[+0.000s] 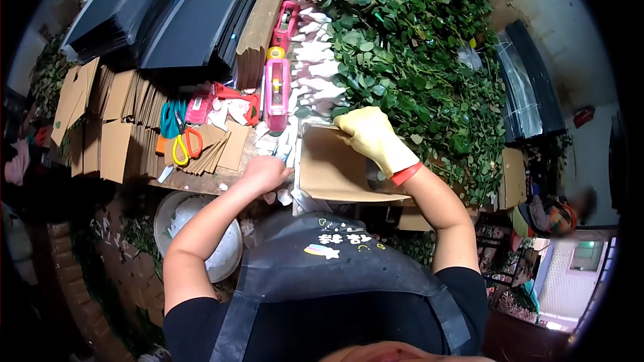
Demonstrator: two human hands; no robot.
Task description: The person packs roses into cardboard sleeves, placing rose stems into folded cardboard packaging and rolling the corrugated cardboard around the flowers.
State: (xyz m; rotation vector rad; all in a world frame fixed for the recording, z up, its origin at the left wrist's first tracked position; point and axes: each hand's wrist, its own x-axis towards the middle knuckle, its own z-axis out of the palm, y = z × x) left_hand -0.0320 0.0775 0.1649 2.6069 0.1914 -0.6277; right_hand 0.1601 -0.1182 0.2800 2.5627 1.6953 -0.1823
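My left hand [263, 174] is bare and closed at the left side of an open cardboard box [332, 164], beside small white pieces; what its fingers hold is too small to make out. My right hand [369, 137], in a yellow glove with a red cuff, is closed over the far edge of the box. Just beyond the box lie white-wrapped flower heads [322, 87] in a row, with leafy green stems [402, 60] stretching to the right. Left of them is a pink tape dispenser [276, 94].
Yellow-handled scissors [181, 151] and teal-handled scissors [172, 119] lie at the left among folded cardboard pieces [131, 107]. Black sheets [194, 20] are stacked behind them. A white bucket [161, 228] stands below the table edge.
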